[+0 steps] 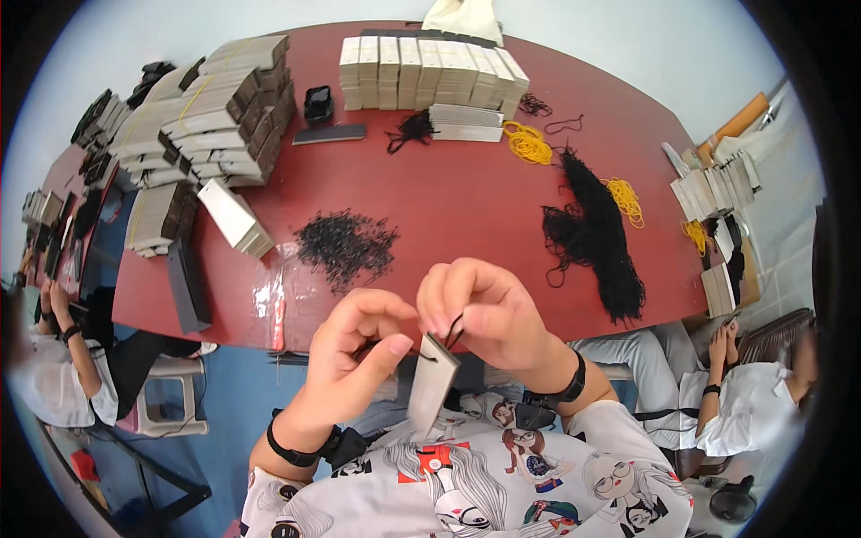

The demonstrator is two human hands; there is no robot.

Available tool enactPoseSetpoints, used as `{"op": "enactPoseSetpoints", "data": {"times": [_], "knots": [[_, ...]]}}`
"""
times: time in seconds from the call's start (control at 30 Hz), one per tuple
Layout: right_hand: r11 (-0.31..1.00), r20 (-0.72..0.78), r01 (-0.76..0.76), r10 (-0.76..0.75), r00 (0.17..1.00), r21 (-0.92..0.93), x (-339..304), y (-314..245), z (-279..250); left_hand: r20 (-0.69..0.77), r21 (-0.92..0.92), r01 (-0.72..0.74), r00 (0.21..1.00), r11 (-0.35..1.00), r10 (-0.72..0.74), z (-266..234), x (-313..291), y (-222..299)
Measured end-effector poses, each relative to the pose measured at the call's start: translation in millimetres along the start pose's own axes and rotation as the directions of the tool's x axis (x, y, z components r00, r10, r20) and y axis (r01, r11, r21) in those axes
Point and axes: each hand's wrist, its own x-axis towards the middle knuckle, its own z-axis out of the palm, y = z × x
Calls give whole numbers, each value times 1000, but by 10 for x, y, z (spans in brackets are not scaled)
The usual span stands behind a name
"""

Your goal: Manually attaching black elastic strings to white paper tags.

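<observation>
A stack of pale grey card tags [432, 390] hangs upright in front of my chest, with a thin black cord [455, 334] looped at its top end. My right hand [489, 309] pinches the cord just above the tags. Beside it on the left, my left hand [354, 350] is curled with thumb and forefinger close to the tags' top edge. Some of the black cord runs to the left hand's fingers, though their inner side is partly hidden. On the red table beyond the hands lies a pile of small black pieces [346, 249].
Tall banded card stacks [215, 117] stand at the left, with a loose white stack [235, 218] beside them. A row of card stacks [430, 72] lines the back. Black cords [596, 233] and yellow rubber bands [527, 143] lie right. People sit at left [67, 359] and right [731, 394].
</observation>
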Motion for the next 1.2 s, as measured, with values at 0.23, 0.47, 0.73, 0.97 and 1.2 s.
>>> {"op": "enactPoseSetpoints", "data": {"times": [0.23,0.47,0.73,0.97,1.2], "knots": [[976,-381,-14,-72,922,-217,-60,-247,-190,-125,-36,59,990,998,-63,100,298,-189],[978,-349,92,-154,925,-187,-98,-328,-425,-106,-364,124,979,923,-173,102,449,-278],[841,-111,106,-55,992,530,-56,-383,-454,-71,-592,104,981,799,-180,90,495,-313],[879,-377,-311,168,911,-361,-2,-514,-214,-126,-169,54,989,984,-76,174,436,-38],[657,-266,-244,69,962,-714,103,-522,-34,-93,160,21,996,987,-6,237,406,169]]}}
